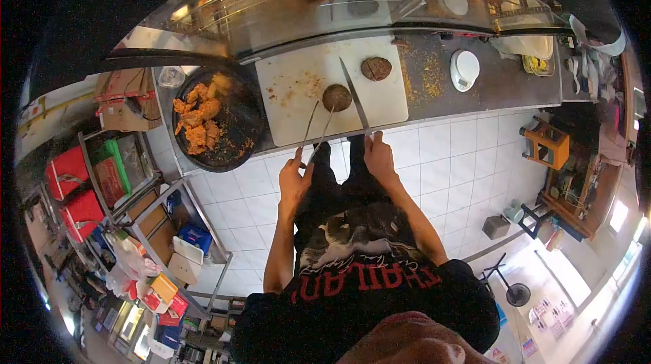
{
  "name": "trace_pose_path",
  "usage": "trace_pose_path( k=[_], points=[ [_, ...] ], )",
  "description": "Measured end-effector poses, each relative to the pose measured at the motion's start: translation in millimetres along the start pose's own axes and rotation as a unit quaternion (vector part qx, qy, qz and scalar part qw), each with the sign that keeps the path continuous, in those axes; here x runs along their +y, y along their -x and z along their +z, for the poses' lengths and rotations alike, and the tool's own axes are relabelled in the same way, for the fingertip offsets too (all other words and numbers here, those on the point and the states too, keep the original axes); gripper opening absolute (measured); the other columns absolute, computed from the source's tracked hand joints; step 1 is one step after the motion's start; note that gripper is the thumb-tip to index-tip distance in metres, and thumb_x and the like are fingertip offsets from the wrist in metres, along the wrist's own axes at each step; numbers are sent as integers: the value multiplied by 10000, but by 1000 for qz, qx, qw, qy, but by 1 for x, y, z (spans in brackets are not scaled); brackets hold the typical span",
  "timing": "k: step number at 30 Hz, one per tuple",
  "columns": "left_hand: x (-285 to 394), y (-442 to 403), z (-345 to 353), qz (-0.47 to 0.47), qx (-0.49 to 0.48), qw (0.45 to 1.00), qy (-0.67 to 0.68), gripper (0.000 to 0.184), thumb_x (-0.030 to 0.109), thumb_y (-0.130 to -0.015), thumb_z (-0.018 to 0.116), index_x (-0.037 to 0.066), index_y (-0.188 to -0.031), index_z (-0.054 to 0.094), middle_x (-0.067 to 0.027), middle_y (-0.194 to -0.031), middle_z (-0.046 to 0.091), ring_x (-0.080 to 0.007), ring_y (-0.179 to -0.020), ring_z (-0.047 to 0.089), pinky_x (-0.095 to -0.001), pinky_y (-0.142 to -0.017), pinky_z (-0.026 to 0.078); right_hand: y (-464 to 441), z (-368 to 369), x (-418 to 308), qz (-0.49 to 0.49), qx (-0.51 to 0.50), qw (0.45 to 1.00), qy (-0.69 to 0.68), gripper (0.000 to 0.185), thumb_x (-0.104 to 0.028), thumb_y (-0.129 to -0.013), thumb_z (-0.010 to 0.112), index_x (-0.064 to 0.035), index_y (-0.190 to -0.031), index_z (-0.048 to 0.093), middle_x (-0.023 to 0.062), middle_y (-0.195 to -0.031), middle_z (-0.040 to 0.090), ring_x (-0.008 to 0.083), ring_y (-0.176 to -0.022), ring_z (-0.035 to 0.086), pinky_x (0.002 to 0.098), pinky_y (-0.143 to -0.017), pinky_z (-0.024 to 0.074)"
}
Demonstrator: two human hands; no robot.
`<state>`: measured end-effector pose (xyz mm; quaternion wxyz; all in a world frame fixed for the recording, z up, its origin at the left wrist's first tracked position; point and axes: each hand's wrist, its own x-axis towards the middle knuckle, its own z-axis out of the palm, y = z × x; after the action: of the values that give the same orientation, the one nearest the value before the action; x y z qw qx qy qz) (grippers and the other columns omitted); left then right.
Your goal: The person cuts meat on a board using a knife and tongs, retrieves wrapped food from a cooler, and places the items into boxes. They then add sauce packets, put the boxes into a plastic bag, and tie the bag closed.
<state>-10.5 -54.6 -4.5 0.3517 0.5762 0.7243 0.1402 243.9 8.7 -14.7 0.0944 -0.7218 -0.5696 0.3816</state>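
My left hand (293,179) is closed around a pair of metal tongs (314,135), whose tips reach a round brown patty (337,98) on the white cutting board (291,120). In my right hand (380,157) is a long knife (355,97). Its blade lies diagonally over the board, just right of that patty, pointing away from me; whether it touches the patty I cannot tell. Farther right on the board sits another brown patty (376,69) with dark lines across its top. Crumbs are scattered around the board's left part.
Left of the board, a round black tray (234,160) holds several pieces of fried chicken (196,120). To the right are loose crumbs (428,75) and a white kitchen scale (465,70). A glass display case (305,18) runs behind the counter. An orange stool (546,143) stands on the tiled floor.
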Motion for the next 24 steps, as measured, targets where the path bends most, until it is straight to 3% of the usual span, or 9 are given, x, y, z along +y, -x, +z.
trace_pose_path(
  k=[2, 4, 5, 10, 17, 21, 24],
  points=[
    [10, -8, -4, -32, -35, 999, 27, 606, 228, -846, 702, 15, -1380, 510, -129, -787, 665, -290, -680, 625, -395, -614, 489, -2, 4, -9, -25, 17, 1000, -6, 247, -171, -980, 495, 45, -1051, 398, 310, -631, 588, 524, -639, 591, 586, -520, 449],
    [10, -12, 0, -62, -23, 995, 79, 563, 207, -852, 702, -4, -1349, 540, -111, -747, 651, -212, -589, 569, -342, -567, 463, -6, 10, -13, -75, 38, 996, -14, 231, -155, -975, 499, 41, -1037, 394, 306, -631, 590, 520, -633, 590, 585, -518, 449],
    [10, -13, 1, -83, -25, 991, 106, 550, 205, -856, 699, -11, -1338, 548, -106, -730, 645, -190, -566, 547, -329, -552, 454, -11, 16, -10, -36, -6, 999, 10, 265, -192, -984, 472, 42, -1059, 373, 342, -696, 608, 527, -671, 608, 601, -577, 489],
    [9, -19, 6, -92, -16, 982, 165, 499, 210, -871, 686, 17, -1318, 579, -90, -663, 607, -122, -524, 464, -298, -512, 413, -13, 11, -27, -14, -20, 999, 40, 266, -175, -970, 487, 41, -1070, 369, 344, -721, 618, 522, -689, 617, 601, -602, 499],
    [19, -24, -7, -120, -55, 975, 177, 493, 232, -879, 675, 37, -1322, 579, -107, -658, 603, -117, -581, 515, -311, -556, 453, -12, 23, -24, 13, -48, 996, 72, 413, -186, -962, 493, 98, -1228, 354, 339, -757, 633, 511, -733, 637, 594, -631, 506],
    [4, -25, 0, -79, -31, 984, 154, 486, 235, -881, 674, 34, -1315, 584, -109, -656, 595, -104, -581, 502, -301, -544, 443, -23, 35, -29, 48, -41, 994, 94, 431, -233, -980, 476, 103, -1229, 370, 330, -769, 639, 514, -742, 636, 592, -637, 506],
    [0, -24, 1, -101, -29, 975, 198, 471, 232, -886, 672, 23, -1300, 594, -126, -682, 626, -108, -586, 510, -300, -545, 446, -46, 59, -23, 50, -32, 993, 100, 430, -270, -996, 456, 90, -1219, 381, 341, -780, 634, 522, -748, 632, 590, -644, 505]
  ],
)
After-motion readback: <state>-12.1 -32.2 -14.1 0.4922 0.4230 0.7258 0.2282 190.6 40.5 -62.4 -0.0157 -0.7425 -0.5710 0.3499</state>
